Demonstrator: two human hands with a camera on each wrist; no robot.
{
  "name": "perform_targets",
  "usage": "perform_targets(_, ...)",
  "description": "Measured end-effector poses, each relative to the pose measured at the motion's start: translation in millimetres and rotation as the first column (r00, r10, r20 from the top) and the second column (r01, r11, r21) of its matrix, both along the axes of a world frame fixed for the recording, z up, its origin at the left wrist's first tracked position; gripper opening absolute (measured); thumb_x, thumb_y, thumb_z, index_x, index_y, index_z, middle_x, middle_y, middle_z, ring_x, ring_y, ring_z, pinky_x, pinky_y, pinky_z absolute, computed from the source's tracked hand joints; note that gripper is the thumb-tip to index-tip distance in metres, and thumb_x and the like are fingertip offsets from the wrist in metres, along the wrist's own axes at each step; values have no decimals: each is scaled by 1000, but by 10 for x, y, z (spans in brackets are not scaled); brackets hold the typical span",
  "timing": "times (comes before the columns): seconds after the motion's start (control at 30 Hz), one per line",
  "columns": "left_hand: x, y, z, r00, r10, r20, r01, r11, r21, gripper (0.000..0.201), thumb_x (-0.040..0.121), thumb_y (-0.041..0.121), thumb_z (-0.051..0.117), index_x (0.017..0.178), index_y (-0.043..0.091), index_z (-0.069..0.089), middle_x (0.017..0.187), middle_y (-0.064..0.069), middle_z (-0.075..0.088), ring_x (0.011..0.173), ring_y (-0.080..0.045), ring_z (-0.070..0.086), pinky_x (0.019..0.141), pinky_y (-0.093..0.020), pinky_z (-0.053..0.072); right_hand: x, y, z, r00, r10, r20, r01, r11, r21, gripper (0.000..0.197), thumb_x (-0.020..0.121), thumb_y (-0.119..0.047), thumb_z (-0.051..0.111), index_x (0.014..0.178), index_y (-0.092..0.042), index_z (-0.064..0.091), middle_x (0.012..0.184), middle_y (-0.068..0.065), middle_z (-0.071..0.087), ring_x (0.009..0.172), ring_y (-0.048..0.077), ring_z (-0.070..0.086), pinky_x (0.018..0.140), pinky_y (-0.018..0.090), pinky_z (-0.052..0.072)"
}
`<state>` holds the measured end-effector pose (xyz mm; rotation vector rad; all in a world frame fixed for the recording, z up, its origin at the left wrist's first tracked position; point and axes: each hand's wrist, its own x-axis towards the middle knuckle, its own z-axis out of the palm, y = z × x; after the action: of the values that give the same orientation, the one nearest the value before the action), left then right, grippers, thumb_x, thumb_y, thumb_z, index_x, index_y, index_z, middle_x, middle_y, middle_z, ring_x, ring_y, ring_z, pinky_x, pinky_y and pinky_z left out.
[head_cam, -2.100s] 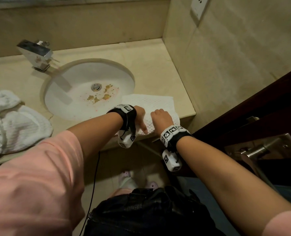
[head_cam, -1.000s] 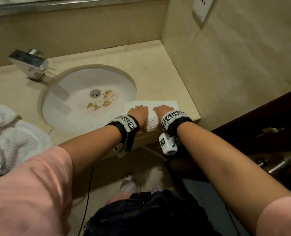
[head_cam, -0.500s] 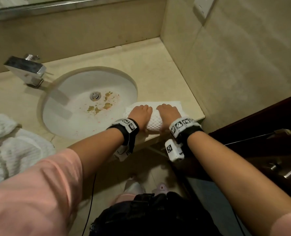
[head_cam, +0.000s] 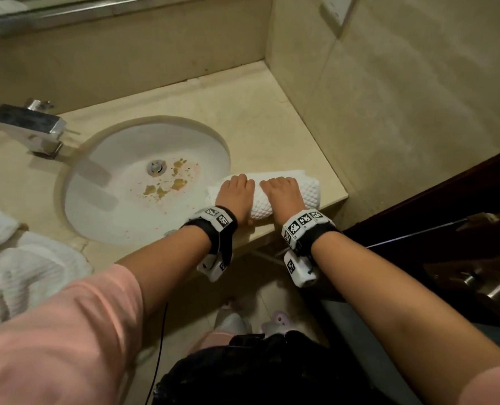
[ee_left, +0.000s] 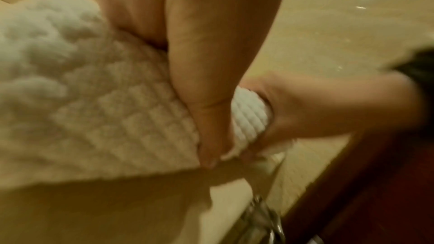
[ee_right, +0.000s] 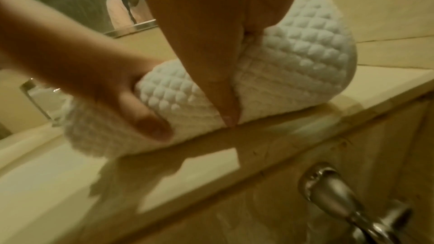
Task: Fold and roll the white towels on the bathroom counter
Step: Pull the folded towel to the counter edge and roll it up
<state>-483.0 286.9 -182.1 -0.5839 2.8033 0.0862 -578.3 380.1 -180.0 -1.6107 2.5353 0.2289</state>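
both hands (head_cam: 237, 197) grip rolled towel (head_cam: 311, 190) — no writing

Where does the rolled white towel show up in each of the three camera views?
Head: the rolled towel lies right of centre on the counter's front corner, beside the sink, under both hands.
Left wrist: it fills the left half, blurred.
Right wrist: it spans the centre.
Shared landmark: the counter's front edge, just below the roll.

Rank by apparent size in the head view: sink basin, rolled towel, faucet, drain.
1. sink basin
2. rolled towel and faucet: look alike, not ranked; both hands cover part of the towel.
3. drain
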Motion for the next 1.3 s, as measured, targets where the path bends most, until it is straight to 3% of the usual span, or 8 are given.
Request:
perform_targets(0.13,58,233,-112,992,95,-87,-106,986,-125,53,96,10,33,145,-3,17,148,-22,28,139,-36,24,119,-44,10,-102,-182,117,999,46,-28,-40,986,164,28,93,-8,46,119,-16,53,114,4,61,111,25,54,96,35,35)
perform_targets(0.3,141,378,-149,996,71,-58,-80,982,-172,60,97,11,30,148,-6,3,155,-27,6,144,-41,7,120,-48,4,-272,-424,248,996,68,49,-82,919,385,42,88,-17,60,129,-20,51,123,3,60,117,23,55,98,34,38)
perform_targets(0.5,-42,242,-9,972,217,-94,-223,973,-56,50,87,3,45,135,-4,32,135,-19,43,127,-34,39,115,-41,21,-389,-489,249,988,59,141,-107,929,355,63,65,-24,80,122,-22,53,117,2,62,107,23,60,83,29,43)
perform_targets(0.7,-247,-128,108,990,127,56,-130,990,60,54,78,30,73,117,4,47,117,-11,58,107,-27,56,89,-32,40,-368,-166,17,991,4,135,-11,998,54,103,56,-39,86,141,-14,33,140,9,36,134,28,29,117,42,9)
perform_targets(0.9,-383,-432,157,991,72,111,-94,972,213,63,71,41,78,116,6,52,113,-13,62,102,-30,60,83,-35,47,-439,-62,-5,984,-42,171,50,998,-40,77,71,-30,75,138,-19,39,142,3,43,137,24,31,119,41,9)
perform_targets(1.03,-360,-541,115,996,71,56,-84,956,280,71,70,56,73,119,10,50,114,-9,63,101,-27,60,80,-33,47,-554,-383,209,986,-31,166,3,986,167,35,75,-32,64,110,-24,58,108,0,64,107,24,59,106,41,35)
perform_targets(1.13,-274,-530,7,982,130,-138,-86,954,288,73,74,77,50,117,18,54,110,-4,66,97,-26,62,89,-37,45,-607,-492,253,985,-14,175,-34,962,272,40,61,-32,75,97,-28,59,92,-4,67,90,23,65,90,39,45)
perform_targets(1.3,-113,-523,-52,944,279,-176,-248,952,179,55,99,50,17,120,21,59,123,-6,61,121,-28,49,115,-54,9,-680,-485,239,971,-23,239,-51,953,299,49,54,-31,84,97,-28,60,91,-4,70,81,22,66,70,28,48)
